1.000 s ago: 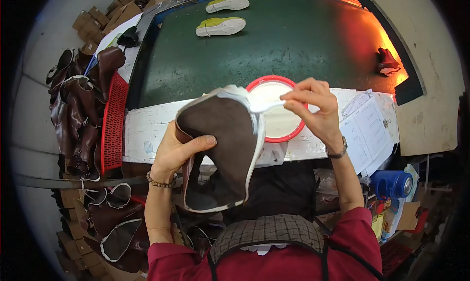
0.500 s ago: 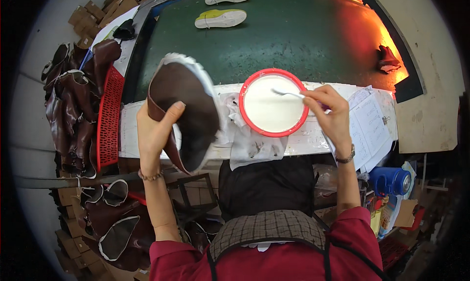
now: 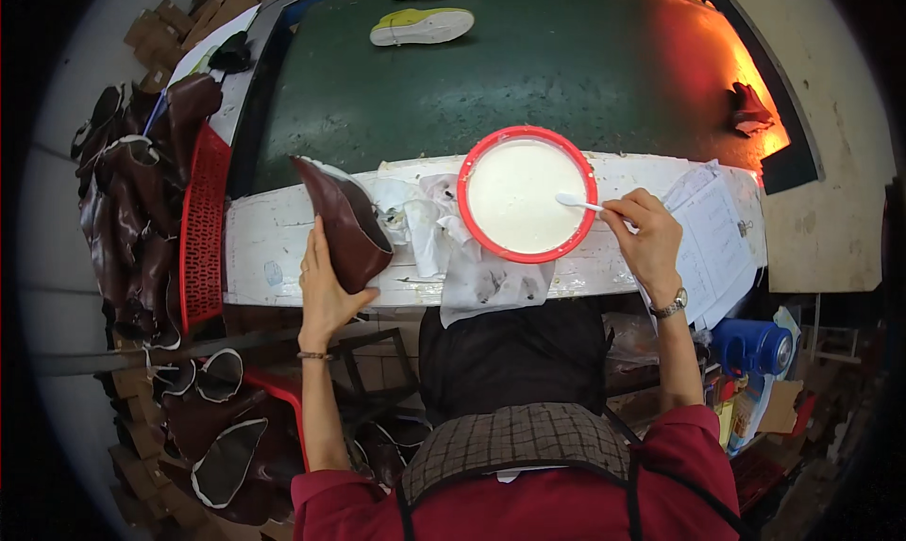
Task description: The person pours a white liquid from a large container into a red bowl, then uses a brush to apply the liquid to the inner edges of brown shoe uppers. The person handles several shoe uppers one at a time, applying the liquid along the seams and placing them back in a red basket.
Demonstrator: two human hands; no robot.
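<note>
My left hand (image 3: 328, 291) holds a brown leather boot upper (image 3: 349, 225) at its left side and near end, fingers along the side and thumb spread beneath. The upper stands tilted over the white bench, its pale-edged opening turned to the upper right. In my right hand (image 3: 648, 237), a slim white toothbrush-like brush (image 3: 574, 200) is pinched between thumb and fingers. Its head is over the white liquid (image 3: 522, 197) in a round red-rimmed tub (image 3: 469, 232); whether it touches the liquid I cannot tell.
Stained cloths (image 3: 495, 284) lie beside the tub on the white bench (image 3: 269, 230). Beyond is a green conveyor belt (image 3: 557, 69) with pale-soled yellow shoes (image 3: 422, 27) and a dark red shoe piece (image 3: 750, 109). Leather uppers (image 3: 142, 220) crowd a red basket (image 3: 203, 230); papers (image 3: 713, 244) lie right.
The boot upper has turned and come down lower, its opening now facing more to the right. My left thumb has left its inner face. The brush has moved right and down over the tub.
</note>
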